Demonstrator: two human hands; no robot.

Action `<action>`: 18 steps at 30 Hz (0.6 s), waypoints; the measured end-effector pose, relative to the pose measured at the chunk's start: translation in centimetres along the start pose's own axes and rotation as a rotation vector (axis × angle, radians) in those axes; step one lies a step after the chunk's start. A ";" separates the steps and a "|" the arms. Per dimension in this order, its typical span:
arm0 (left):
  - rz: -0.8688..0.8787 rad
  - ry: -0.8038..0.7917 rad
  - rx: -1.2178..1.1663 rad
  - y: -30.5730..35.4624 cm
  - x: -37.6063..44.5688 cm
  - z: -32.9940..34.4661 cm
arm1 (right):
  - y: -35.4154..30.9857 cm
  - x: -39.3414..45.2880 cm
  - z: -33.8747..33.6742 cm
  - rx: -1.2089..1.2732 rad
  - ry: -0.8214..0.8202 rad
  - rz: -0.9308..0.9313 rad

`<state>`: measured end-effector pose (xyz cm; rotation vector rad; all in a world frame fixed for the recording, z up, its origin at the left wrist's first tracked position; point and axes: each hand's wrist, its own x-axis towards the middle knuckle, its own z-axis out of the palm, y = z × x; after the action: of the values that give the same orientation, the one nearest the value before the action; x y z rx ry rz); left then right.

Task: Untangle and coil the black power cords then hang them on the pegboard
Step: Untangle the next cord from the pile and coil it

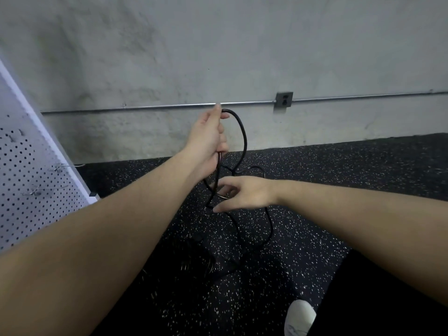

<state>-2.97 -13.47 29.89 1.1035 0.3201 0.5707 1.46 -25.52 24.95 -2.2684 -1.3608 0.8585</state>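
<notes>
The left hand (209, 139) grips a black power cord (242, 132) raised right of the pegboard (26, 170). The right hand (244, 194), fingers spread, reaches its dangling loops. Coiling is barely begun; nothing hangs yet.

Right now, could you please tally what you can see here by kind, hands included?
Hands: 2, left hand and right hand
Black power cord tangle: 1; strand count unclear
Pegboard: 1
Wall outlet: 1
Conduit pipe: 1
White shoe: 1
Total: 7
</notes>
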 end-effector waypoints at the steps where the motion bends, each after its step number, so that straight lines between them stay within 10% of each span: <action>1: -0.030 0.027 -0.083 0.1 0.2 0.1 | -0.1 0.3 0.6 0.025 0.023 -0.023; 8: -0.089 0.139 -0.148 0.3 1.1 0.0 | -0.6 1.4 2.1 -0.260 0.215 -0.167; 13: -0.029 0.089 0.419 -2.0 0.2 -2.0 | -1.0 1.4 -1.4 0.390 0.409 -0.116; 18: -0.179 -0.340 0.635 -3.6 -1.4 -3.0 | -0.5 0.9 -4.1 0.913 0.585 -0.119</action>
<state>-4.64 -13.27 25.29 1.7354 0.3053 0.1056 4.09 -24.49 28.03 -1.5097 -0.6247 0.5337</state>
